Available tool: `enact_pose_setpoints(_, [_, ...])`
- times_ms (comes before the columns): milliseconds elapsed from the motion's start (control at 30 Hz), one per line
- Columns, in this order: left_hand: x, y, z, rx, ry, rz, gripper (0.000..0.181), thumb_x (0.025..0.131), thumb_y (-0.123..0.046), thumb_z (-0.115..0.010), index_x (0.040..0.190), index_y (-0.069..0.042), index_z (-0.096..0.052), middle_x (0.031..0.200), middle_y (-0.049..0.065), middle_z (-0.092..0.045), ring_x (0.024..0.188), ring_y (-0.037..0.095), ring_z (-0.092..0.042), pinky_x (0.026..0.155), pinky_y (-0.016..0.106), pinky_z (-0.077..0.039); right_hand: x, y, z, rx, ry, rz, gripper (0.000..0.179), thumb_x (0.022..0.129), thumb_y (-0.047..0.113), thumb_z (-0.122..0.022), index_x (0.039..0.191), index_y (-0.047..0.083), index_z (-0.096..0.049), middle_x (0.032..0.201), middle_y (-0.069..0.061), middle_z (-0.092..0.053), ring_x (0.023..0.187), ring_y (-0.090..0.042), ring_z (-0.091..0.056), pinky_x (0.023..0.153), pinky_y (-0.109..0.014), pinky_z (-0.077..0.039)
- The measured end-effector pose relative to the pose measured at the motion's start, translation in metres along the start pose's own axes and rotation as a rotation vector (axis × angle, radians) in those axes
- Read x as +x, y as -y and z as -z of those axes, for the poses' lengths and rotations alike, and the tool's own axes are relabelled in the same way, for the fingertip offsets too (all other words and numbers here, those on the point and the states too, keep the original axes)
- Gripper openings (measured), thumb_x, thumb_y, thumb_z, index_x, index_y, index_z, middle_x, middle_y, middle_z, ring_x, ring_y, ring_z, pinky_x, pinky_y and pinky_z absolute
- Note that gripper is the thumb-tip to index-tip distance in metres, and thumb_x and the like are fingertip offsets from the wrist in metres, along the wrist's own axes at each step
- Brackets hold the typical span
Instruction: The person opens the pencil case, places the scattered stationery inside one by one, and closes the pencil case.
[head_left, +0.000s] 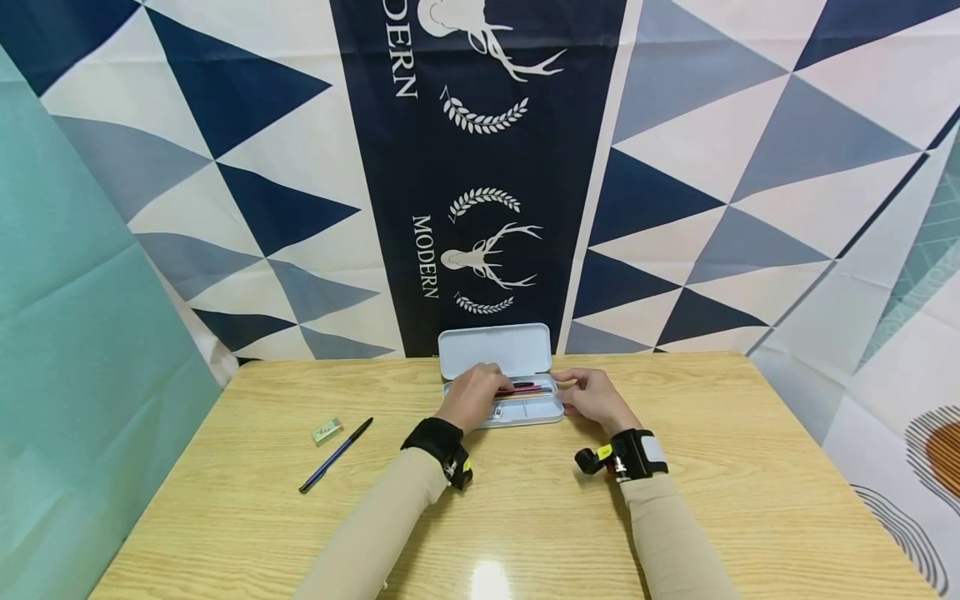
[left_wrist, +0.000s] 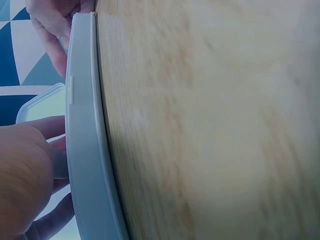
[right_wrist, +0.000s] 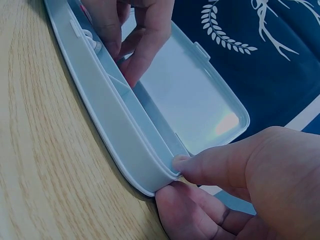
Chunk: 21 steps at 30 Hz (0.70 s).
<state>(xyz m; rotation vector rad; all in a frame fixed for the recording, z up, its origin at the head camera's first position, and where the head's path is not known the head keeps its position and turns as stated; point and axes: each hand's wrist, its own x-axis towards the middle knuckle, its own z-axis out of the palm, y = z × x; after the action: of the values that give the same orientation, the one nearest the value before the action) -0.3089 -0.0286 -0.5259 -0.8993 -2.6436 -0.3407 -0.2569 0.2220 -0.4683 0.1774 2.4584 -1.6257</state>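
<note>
A pale blue pencil case (head_left: 545,407) lies at the back of the table, its lid (head_left: 495,348) raised against the backdrop. Several pens and pencils (head_left: 528,389), some red and dark, lie in its rear compartment. My left hand (head_left: 472,397) reaches over the left part, fingers bent down into that compartment by the pens; I cannot tell whether they pinch one. My right hand (head_left: 597,397) holds the right end, thumb (right_wrist: 192,165) on the rim and fingers against the outer wall. A small white rounded item (right_wrist: 93,41) sits in the front compartment.
To the left on the wooden table (head_left: 540,533) lie a blue pen (head_left: 336,455) with a dark end and a small eraser (head_left: 327,431) in a printed sleeve. A patterned cloth (head_left: 480,167) hangs directly behind the table's back edge.
</note>
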Motion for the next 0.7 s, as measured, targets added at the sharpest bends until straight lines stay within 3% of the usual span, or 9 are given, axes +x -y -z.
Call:
enact_pose_setpoints(400, [-0.002, 0.001, 0.001, -0.012, -0.018, -0.017, 0.033, 0.099, -0.001, -0.080, 0.115, -0.027, -0.090, 0.104, -0.006, -0.079, 0.101, 0.015, -0.075, 0.092, 0.032, -0.066, 0.000, 0.000, 0.000, 0.003, -0.001, -0.003, 0.048, 0.103, 0.002, -0.073, 0.152, 0.000, -0.068, 0.093, -0.005, -0.057, 0.081, -0.013, -0.060, 0.069, -0.018, -0.058])
enact_pose_setpoints(567, [0.000, 0.005, 0.001, -0.062, -0.029, -0.008, 0.032, 0.097, 0.002, -0.079, 0.114, -0.024, -0.089, 0.103, -0.002, -0.079, 0.100, 0.019, -0.074, 0.090, 0.034, -0.065, -0.002, 0.000, 0.000, -0.006, 0.006, 0.009, 0.049, 0.103, 0.004, -0.073, 0.151, -0.002, -0.068, 0.092, -0.004, -0.059, 0.081, -0.012, -0.062, 0.069, -0.018, -0.059])
enact_pose_setpoints(633, [0.001, 0.005, 0.004, -0.083, -0.027, 0.000, 0.032, 0.097, 0.002, -0.077, 0.114, -0.022, -0.089, 0.104, 0.000, -0.079, 0.100, 0.021, -0.074, 0.089, 0.035, -0.065, -0.003, 0.000, 0.000, -0.013, 0.008, 0.017, 0.049, 0.103, 0.004, -0.072, 0.151, -0.004, -0.067, 0.093, -0.005, -0.060, 0.081, -0.012, -0.063, 0.069, -0.019, -0.059])
enact_pose_setpoints(700, [-0.001, -0.002, 0.021, -0.044, -0.022, 0.001, 0.029, 0.099, 0.000, -0.075, 0.116, -0.019, -0.089, 0.105, 0.002, -0.080, 0.103, 0.022, -0.074, 0.090, 0.034, -0.065, -0.003, 0.000, 0.000, -0.011, 0.006, 0.013, 0.049, 0.103, 0.004, -0.072, 0.151, -0.003, -0.067, 0.099, -0.007, -0.063, 0.082, -0.013, -0.064, 0.069, -0.020, -0.059])
